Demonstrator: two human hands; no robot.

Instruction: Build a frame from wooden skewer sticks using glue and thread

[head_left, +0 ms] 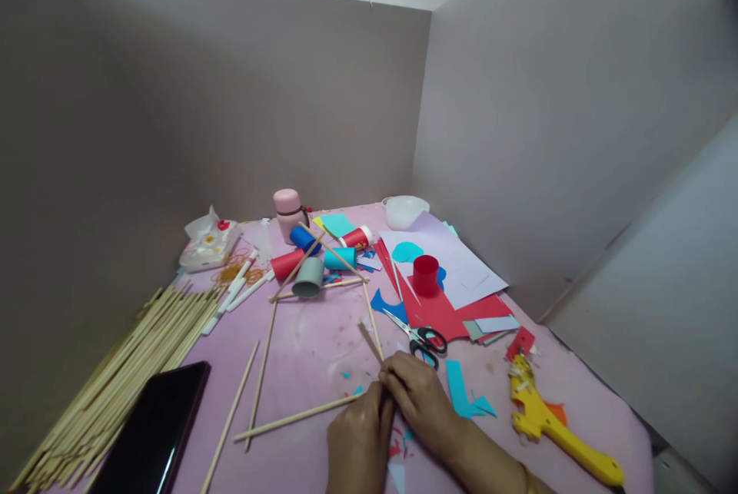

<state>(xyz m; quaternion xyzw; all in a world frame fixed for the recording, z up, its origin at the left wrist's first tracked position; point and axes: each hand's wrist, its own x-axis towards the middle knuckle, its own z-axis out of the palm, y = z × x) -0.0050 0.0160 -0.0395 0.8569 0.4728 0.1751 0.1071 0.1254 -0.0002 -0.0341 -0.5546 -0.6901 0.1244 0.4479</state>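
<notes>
My left hand (358, 434) and my right hand (420, 400) meet at the front middle of the table, fingers closed around the ends of wooden sticks. One wooden stick (300, 416) runs leftward from my left hand and crosses a long stick (262, 375) at its far end. Another thin stick (373, 319) leads away from my fingers toward the back. A shorter stick piece (370, 340) slants up beside it. My fingertips hide where these sticks meet. Farther back, a triangle of sticks (340, 286) lies among coloured paper cylinders, including a grey one (309, 277).
Black-handled scissors (416, 336) lie just beyond my right hand. A yellow glue gun (553, 429) is at the right. A stick bundle (132, 356) and a phone (155, 429) occupy the left. Red paper (430, 313), a pink bottle (288, 216) and a white bowl (407, 211) stand farther back.
</notes>
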